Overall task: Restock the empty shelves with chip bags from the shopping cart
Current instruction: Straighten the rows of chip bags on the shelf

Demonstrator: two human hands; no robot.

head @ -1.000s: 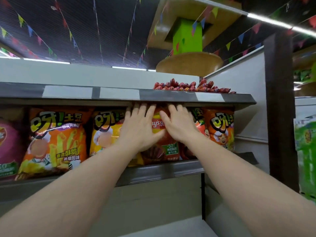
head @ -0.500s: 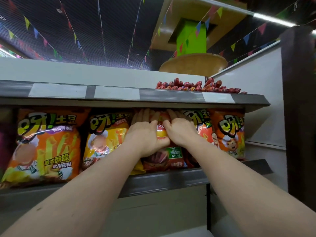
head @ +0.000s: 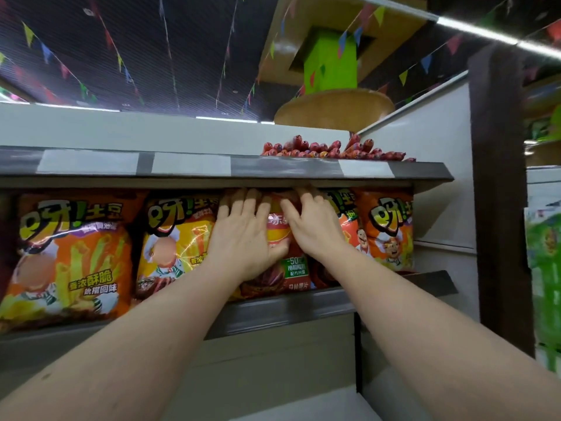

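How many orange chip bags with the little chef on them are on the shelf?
4: far-left bag, yellow-orange bag beside the left hand, one behind the right hand, and one far right. More may hide behind.

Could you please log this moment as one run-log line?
left hand: flat on red chip bag | right hand: same | grey metal shelf

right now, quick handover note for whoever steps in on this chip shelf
Left hand: flat, fingers straight, pressing the red chip bag.
Right hand: same, pressing that bag from its right side.
Red chip bag: upright on the shelf, squeezed between the yellow chip bag and the orange chip bags, partly in front of them.
Done: this row looks full.
Left: seat the red bag, let go. The cart is out of view.
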